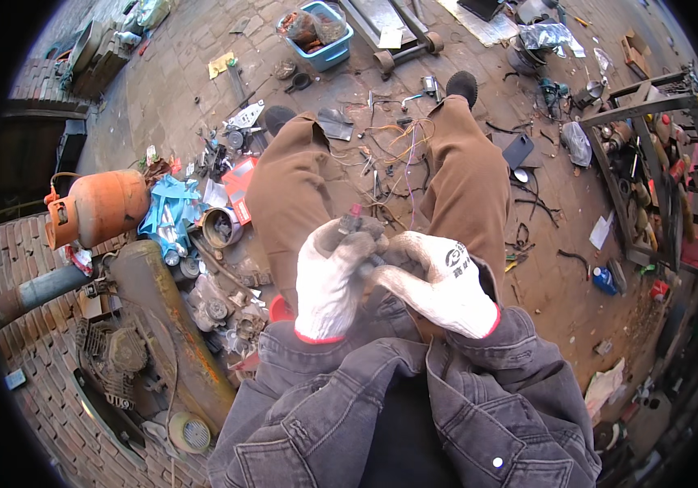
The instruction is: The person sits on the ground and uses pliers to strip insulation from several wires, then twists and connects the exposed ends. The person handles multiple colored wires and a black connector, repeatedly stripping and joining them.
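The left hand (329, 281) grasps a small red-tipped part (355, 213); the right hand (440, 281) curls close by — hold unclear. An orange cylinder (105, 207) lies toward the ground's (166, 106) left edge.

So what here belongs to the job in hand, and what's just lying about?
In hand:
- small red-topped part, held by the gloved left hand
- gloved right hand, against the left; its grip is hidden

Apparently just lying about, untouched:
- orange gas cylinder
- blue plastic bag
- blue tub
- dark phone-like slab
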